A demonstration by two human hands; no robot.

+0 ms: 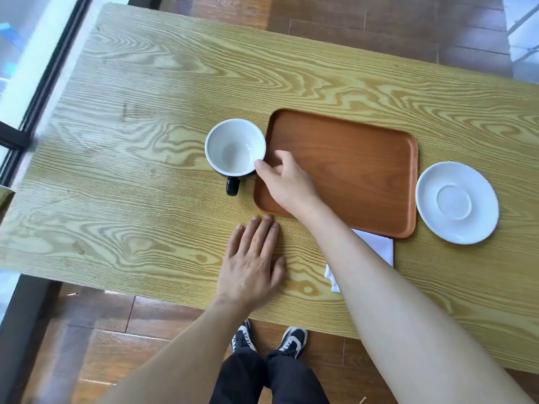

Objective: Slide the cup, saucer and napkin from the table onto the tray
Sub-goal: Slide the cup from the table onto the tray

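Note:
A cup [235,147], white inside with a black outside and handle, stands empty on the table just left of a brown wooden tray [358,158]. My right hand [287,182] reaches across the tray's left part, thumb touching the cup's right rim, fingers apart, holding nothing. My left hand [253,260] lies flat on the table in front of the tray's near left corner. A white saucer [457,202] sits on the table right of the tray. A white napkin [377,246] lies at the tray's near edge, partly hidden by my right forearm.
The light wood-grain table [131,170] runs left to a window frame [43,83]. Its near edge crosses the lower part of the view, with a wooden floor [122,330] and my shoes [293,341] below it.

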